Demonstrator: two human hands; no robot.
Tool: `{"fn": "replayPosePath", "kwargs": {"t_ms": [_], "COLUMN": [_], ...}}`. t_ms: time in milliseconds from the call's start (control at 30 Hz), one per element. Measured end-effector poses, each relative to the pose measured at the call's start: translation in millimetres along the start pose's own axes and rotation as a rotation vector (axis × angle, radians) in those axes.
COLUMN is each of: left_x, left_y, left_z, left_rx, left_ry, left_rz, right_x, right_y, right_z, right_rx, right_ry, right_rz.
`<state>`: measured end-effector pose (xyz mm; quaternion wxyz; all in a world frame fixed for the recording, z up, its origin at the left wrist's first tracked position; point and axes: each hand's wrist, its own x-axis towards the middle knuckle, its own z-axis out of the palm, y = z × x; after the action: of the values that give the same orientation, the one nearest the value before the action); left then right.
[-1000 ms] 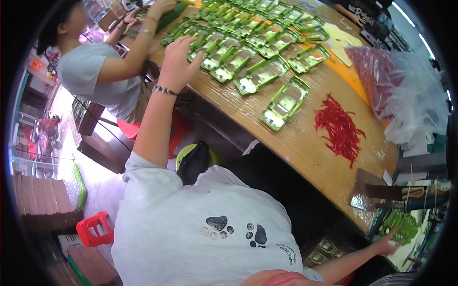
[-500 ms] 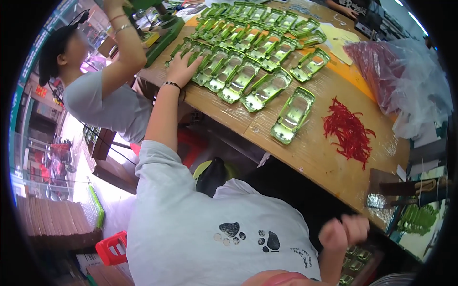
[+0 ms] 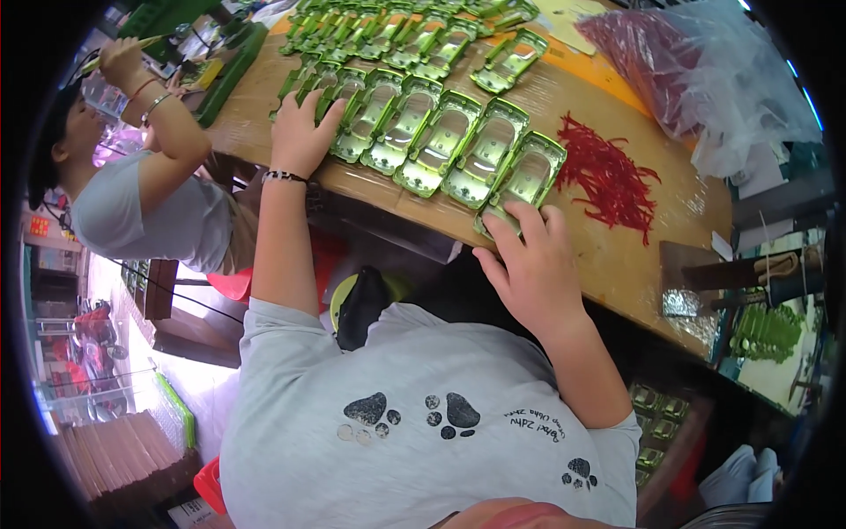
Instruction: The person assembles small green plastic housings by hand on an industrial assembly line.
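Green, shiny toy car body shells stand side by side in a front row along the near edge of the wooden table (image 3: 608, 264). My left hand (image 3: 304, 137) rests at the row's left end, its fingers spread over the shells there. At the other end, my right hand (image 3: 538, 264) touches the near end of the last car shell (image 3: 529, 176), with fingers stretched out and the thumb apart. My fingertips partly hide that end. Between my hands, the shells lie close together, slightly slanted.
Behind are more rows of green shells (image 3: 388, 35) and one separate shell (image 3: 509, 62). A pile of thin red plastic pieces (image 3: 608, 176) lies right of my right hand, below a clear plastic bag (image 3: 705, 79). A co-worker (image 3: 150, 203) sits at left beside a green machine (image 3: 233, 75).
My right hand has come up from beside my body onto the rightmost shell. That shell and its neighbour now sit close against the row. My left hand stays at the left end.
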<state>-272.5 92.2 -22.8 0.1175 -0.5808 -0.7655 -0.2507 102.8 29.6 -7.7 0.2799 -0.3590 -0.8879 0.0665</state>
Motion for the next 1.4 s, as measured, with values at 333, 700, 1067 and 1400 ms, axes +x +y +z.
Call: {"fn": "replayPosePath", "kwargs": {"t_ms": [333, 700, 1067, 1400], "left_x": [-17, -157, -148, -190], "left_y": [62, 223, 161, 201], "left_z": [7, -52, -56, -24], "left_rx": [-0.082, -2.053, -2.149, -2.150], "left_ry": [0.002, -0.436, -0.504, -0.794], "left_rz": [0.096, 0.165, -0.391, -0.062], "right_x": [-53, -56, -30, -12], "right_y": [20, 0, 60, 63], "right_z": [-12, -32, -44, -56], "right_rx": [-0.082, -0.102, -0.344, -0.435], "right_ry": [0.320, 0.488, 0.152, -0.031], "right_rz": [0.111, -0.249, 0.139, 0.167]}}
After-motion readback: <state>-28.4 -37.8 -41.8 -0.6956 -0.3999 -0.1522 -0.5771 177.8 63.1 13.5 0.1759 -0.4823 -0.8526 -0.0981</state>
